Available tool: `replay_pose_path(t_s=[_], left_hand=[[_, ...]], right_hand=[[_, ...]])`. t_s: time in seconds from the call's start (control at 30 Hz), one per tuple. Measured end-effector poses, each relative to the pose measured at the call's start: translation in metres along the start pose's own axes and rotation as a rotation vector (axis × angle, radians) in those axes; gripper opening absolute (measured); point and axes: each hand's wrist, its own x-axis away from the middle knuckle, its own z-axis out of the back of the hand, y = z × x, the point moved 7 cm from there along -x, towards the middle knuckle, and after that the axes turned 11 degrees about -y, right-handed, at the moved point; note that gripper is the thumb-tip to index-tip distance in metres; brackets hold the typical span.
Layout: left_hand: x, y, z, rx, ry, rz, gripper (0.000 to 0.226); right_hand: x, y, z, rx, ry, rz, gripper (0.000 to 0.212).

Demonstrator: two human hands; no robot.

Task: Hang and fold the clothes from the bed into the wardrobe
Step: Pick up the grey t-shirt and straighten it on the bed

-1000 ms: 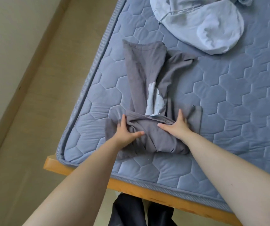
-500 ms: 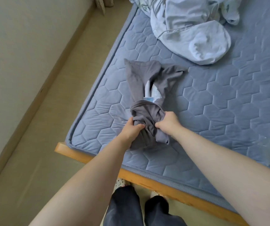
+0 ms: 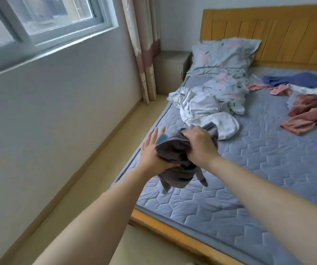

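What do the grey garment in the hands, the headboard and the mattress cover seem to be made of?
The grey garment looks like soft matte knit, maybe cotton jersey: it bunches and droops limply. The headboard looks like wood or wood-look board, yellowish, satin, with vertical grooves. The mattress cover is matte blue-grey quilted fabric: stitched lines puff it.

Shirt over the bed's near left edge; sheet behind it, pillow beyond against the headboard, nightstand left of the pillow, clothes at right.
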Motion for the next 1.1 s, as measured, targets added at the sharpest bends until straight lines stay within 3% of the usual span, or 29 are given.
replay_pose_path(t_s=[0.07,0.13,0.2,0.3,0.4,0.57,0.67,0.83,1.1], left_hand=[[0.031,0.025,0.012,0.175,-0.041,-0.056,0.097],[0.065,0.045,0.021,0.314,-0.023,-0.044,0.055],[0.097,0.065,0.032,0.367,0.018,-0.079,0.042],[0.139,0.103,0.048,0.434,0.034,-0.161,0.044],[0.164,0.154,0.053,0.444,0.005,-0.133,0.031],[0.177,0.255,0.036,0.567,-0.048,-0.061,0.024],[0.186,0.322,0.015,0.71,-0.106,-0.076,0.033],[0.19,0.445,-0.045,0.769,-0.222,-0.015,0.039],[0.184,0.643,-0.169,0.773,-0.297,0.02,0.046]], right_hand=[[0.031,-0.025,0.034,-0.046,0.058,0.063,0.014],[0.062,-0.043,0.062,-0.114,0.094,0.069,0.011],[0.093,-0.056,0.084,-0.141,0.108,0.054,0.008],[0.141,-0.068,0.113,-0.104,0.113,0.026,0.012],[0.184,-0.059,0.15,-0.052,0.144,-0.032,0.011],[0.259,-0.011,0.226,-0.147,0.251,-0.142,0.059],[0.316,0.037,0.271,-0.282,0.35,-0.149,0.069],[0.414,0.139,0.314,-0.427,0.151,-0.143,0.072],[0.555,0.301,0.372,-0.297,0.102,-0.285,0.101]])
